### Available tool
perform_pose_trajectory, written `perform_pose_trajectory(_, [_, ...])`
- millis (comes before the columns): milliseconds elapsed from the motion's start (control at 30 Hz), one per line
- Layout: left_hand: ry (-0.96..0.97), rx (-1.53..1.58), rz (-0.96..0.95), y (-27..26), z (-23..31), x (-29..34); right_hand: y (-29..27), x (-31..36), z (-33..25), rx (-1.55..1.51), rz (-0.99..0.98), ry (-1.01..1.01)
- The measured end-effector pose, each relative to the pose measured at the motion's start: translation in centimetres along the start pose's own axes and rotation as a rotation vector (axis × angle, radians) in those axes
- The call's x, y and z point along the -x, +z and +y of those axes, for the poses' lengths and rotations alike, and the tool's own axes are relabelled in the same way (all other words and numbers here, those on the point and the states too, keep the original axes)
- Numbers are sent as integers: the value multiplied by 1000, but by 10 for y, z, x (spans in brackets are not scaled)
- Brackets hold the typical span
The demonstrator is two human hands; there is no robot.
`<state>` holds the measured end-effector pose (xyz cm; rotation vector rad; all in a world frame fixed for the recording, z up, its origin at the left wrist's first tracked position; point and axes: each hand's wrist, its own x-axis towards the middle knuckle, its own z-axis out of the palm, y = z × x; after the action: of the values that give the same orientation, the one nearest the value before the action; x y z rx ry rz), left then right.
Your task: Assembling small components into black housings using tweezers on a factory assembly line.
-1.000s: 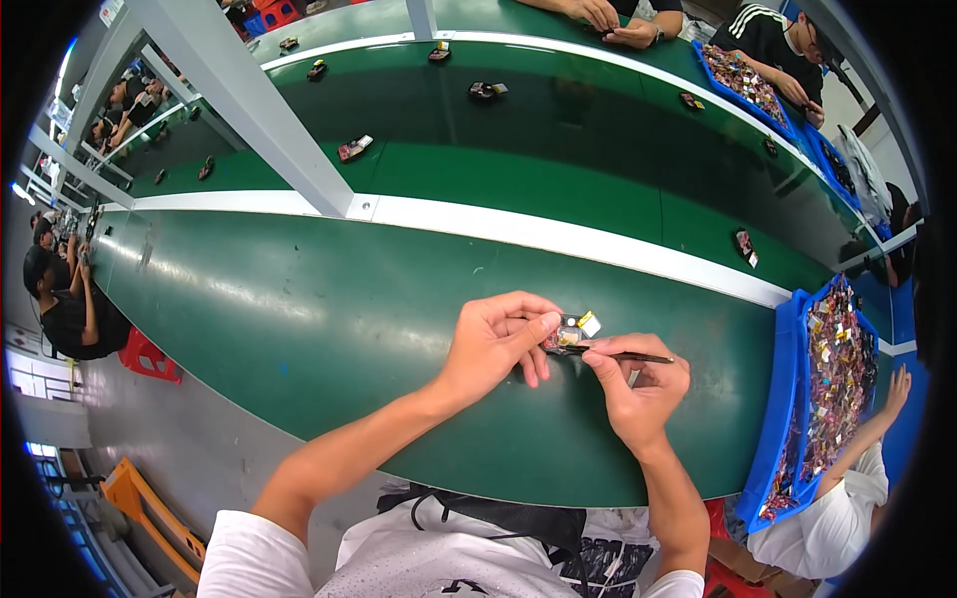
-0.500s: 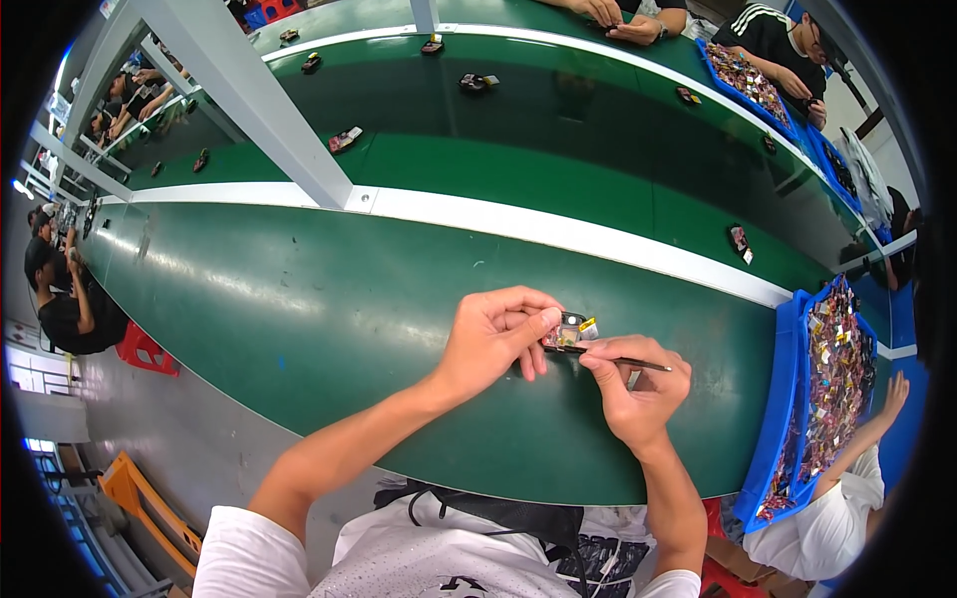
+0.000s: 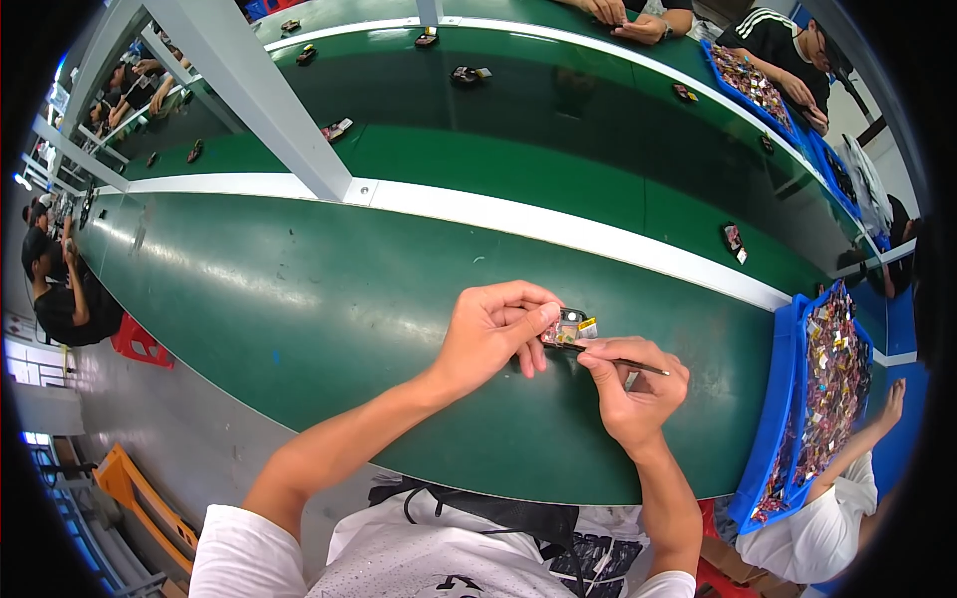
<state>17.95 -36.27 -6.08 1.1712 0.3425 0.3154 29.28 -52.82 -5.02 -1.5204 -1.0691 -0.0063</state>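
My left hand (image 3: 498, 331) is closed on a small black device housing (image 3: 570, 316), its thumb and fingers pinching the left side just above the green bench. Inside the open housing a circuit board shows, partly hidden by the fingers. A small silver part with a yellow strip (image 3: 587, 327) sticks out at the housing's right. In a pinch, my right hand (image 3: 638, 384) has a thin dark pen-like tool (image 3: 643, 367), tweezers or a pick. Its tip is at the housing's lower edge; whether it touches the board I cannot tell.
Beyond the bench's white rail (image 3: 558, 244), a green belt (image 3: 558, 164) carries several similar devices (image 3: 734, 240). A grey post (image 3: 269, 105) rises at the left. Blue bins (image 3: 781, 399) full of small parts stand at the right, beside another person's arm (image 3: 862, 439). Other people sit across and far left.
Devices on the belt have shifted slightly left. Both my hands keep nearly the same pose around the housing and the tool. The view has tilted a little.
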Motion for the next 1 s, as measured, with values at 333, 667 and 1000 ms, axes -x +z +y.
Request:
perform_pose_trajectory(333, [0,-72,35,1,2,4,-1,4,-1,-142,19,249])
perform_pose_trajectory(667, [18,-71,84,0,3,3,-1,-2,-4,-54,20,161])
perform_pose_trajectory(1000, [26,-73,74,-1,0,3,-3,-1,-5,47,-99,40])
